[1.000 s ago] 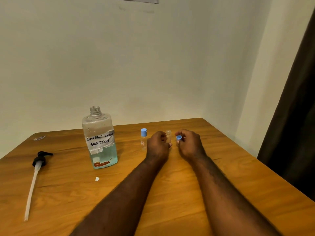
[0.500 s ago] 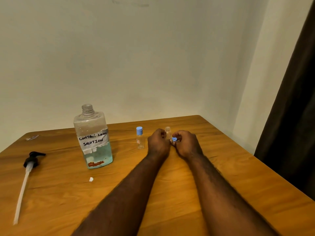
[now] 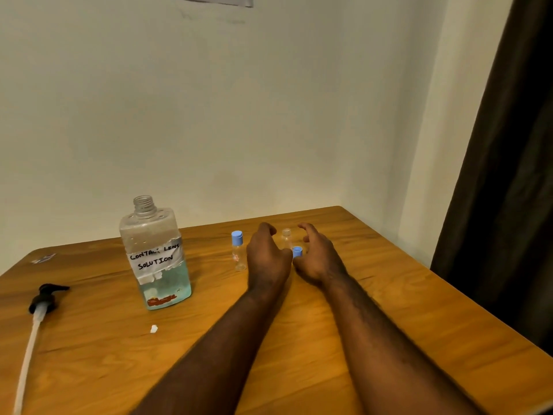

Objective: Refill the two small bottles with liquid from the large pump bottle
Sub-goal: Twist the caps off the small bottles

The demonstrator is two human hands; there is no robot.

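Note:
The large bottle [image 3: 155, 256] stands uncapped on the left of the table, labelled "contact lens solution", with pale blue liquid in its lower part. A small clear bottle with a blue cap [image 3: 238, 251] stands upright to its right. A second small bottle [image 3: 286, 238], uncapped, stands between my hands. Its blue cap [image 3: 297, 252] lies on the table just in front of it. My left hand [image 3: 267, 259] and my right hand [image 3: 318, 259] flank that bottle with fingers spread, holding nothing.
The black pump head with its long white tube [image 3: 36, 319] lies near the left edge of the wooden table [image 3: 389, 310]. A small white scrap [image 3: 153, 328] lies in front of the large bottle. A dark curtain [image 3: 508, 205] hangs at the right.
Both hands have opened and let go: the uncapped small bottle now stands free and the blue cap lies on the table.

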